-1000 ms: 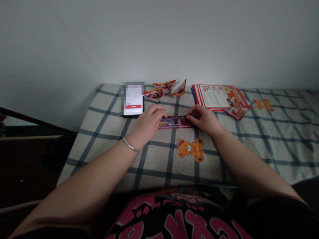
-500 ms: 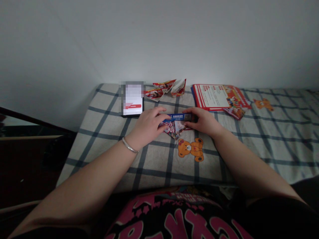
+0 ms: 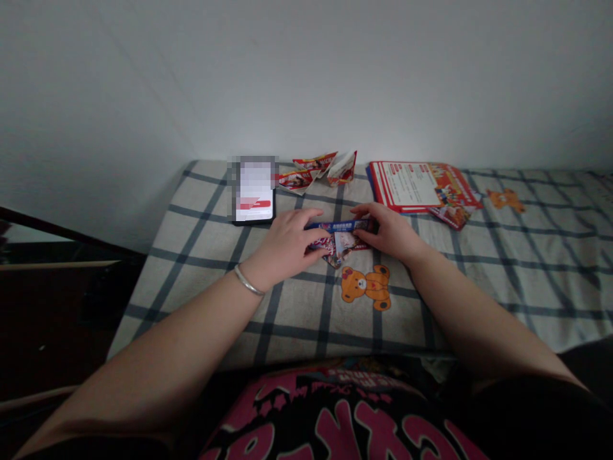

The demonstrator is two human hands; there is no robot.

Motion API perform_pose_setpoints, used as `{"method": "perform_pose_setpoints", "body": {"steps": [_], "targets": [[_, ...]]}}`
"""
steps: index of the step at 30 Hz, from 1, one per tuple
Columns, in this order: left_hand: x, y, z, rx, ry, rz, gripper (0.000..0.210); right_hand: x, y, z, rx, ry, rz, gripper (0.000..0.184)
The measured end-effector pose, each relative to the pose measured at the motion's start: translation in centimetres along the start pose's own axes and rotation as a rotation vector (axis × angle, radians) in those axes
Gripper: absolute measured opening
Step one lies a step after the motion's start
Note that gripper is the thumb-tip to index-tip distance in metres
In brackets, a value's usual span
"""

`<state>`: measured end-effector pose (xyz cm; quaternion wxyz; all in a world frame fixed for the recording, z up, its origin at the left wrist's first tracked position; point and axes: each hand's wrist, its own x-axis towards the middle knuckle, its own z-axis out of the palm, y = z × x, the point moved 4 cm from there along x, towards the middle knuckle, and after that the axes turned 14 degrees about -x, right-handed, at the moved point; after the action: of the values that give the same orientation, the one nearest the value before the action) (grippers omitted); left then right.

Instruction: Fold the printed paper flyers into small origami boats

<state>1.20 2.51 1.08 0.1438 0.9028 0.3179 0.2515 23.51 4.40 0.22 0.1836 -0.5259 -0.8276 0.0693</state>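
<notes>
Both hands pinch the folded leaflet (image 3: pixel 341 237): left hand (image 3: pixel 287 246) at its left end, right hand (image 3: pixel 390 230) at its right, on the checked sheet (image 3: pixel 215 255). I judge the folding half done: a pointed flap hangs nearside. Finished folded papers (image 3: pixel 318 171) lie farther off, fresh flyers (image 3: pixel 421 185) far right, phone (image 3: pixel 255 191) far left.

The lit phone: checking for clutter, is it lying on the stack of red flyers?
No, the lit phone lies on the checked cloth, apart from the red flyers.
</notes>
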Motion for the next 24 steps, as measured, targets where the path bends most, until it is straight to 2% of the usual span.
{"method": "perform_pose_setpoints", "body": {"steps": [4,9,14,16,19,21,24], "targets": [[-0.1,-0.2,0.2,0.044,0.018,-0.008,0.023,0.1,-0.3,-0.1,0.018,-0.017,0.003,0.042],[-0.1,-0.3,0.1,0.094,0.081,-0.021,0.03,0.1,0.0,-0.2,0.036,-0.01,0.138,0.026],[0.2,1.3,-0.3,0.168,0.133,0.043,0.033,0.2,-0.1,-0.1,0.026,0.002,0.169,0.024],[0.3,2.2,-0.1,0.183,0.108,0.097,0.03,0.1,-0.3,-0.1,0.01,0.023,0.189,0.026],[0.2,3.2,0.7,0.169,0.009,0.153,0.035,0.1,-0.5,0.0,0.001,0.036,0.212,0.027],[0.1,3.2,1.3,0.148,-0.046,0.14,0.042,0.0,-0.7,0.0,0.014,0.029,0.195,0.027],[0.0,2.7,1.6,0.131,-0.078,0.127,0.039,0.0,-0.8,0.1,0.033,0.019,0.168,0.027]]}}
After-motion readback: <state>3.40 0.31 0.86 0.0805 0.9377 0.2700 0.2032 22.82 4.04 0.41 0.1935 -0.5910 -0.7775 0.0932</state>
